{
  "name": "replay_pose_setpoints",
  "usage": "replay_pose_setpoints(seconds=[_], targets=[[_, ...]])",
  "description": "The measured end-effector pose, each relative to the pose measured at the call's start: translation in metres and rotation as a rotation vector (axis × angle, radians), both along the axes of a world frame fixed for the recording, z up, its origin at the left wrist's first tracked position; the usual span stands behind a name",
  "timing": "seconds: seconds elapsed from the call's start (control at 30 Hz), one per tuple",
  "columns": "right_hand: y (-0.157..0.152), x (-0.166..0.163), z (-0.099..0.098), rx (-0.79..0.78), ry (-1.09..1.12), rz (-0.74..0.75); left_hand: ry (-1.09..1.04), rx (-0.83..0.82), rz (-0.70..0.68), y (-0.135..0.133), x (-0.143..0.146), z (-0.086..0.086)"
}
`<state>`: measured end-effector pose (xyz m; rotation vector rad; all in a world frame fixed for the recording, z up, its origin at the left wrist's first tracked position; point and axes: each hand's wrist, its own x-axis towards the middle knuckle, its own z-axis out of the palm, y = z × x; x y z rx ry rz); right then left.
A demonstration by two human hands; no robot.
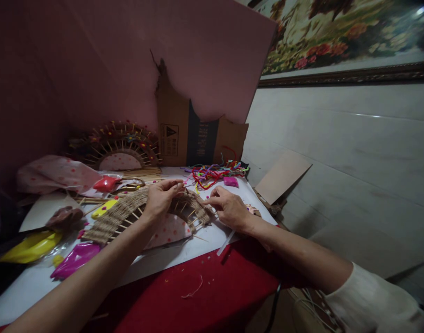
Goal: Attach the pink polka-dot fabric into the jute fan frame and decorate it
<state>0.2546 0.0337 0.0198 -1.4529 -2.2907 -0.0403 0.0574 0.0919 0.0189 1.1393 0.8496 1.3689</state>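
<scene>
A half-round fan of sticks woven with brown twine lies on white paper, with a dotted pink cloth at its centre. My left hand is over the middle of the fan, thumb and fingers pinched together above its upper edge; what they pinch is too small to make out. At the fan's right end, my right hand is closed, its index finger and thumb against the rim. Anything between these fingertips is hidden. Small dark pink balls sit on stick ends along the rim.
Behind stands a finished-looking fan with coloured flowers beside torn cardboard. Tangled coloured pipe cleaners lie at the back right. Magenta, yellow and red clay packs lie left. A red cloth covers the front edge.
</scene>
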Motion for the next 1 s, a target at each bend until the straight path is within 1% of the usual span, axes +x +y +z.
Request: replay_pose_setpoints(seconds=[0.13, 0.3, 0.5, 0.67, 0.8, 1.0], targets=[[-0.001, -0.001, 0.000, -0.022, -0.037, -0.001, 0.011, 0.010, 0.013, 0.002, -0.001, -0.001], [-0.001, -0.001, 0.001, -0.013, 0.005, -0.013, 0.026, 0.021, 0.027, 0.002, -0.003, -0.001], [-0.004, -0.003, 0.001, -0.051, -0.032, -0.021, 0.037, 0.028, 0.040, 0.000, -0.001, -0.001], [0.000, -0.004, 0.007, -0.009, 0.043, -0.028, 0.040, 0.035, 0.044, 0.000, -0.001, -0.001], [0.005, -0.009, 0.011, -0.020, 0.031, -0.023, 0.042, 0.035, 0.051, -0.001, -0.001, 0.000], [0.011, -0.013, 0.004, -0.027, -0.019, 0.013, 0.039, 0.020, 0.036, -0.001, -0.003, 0.000]])
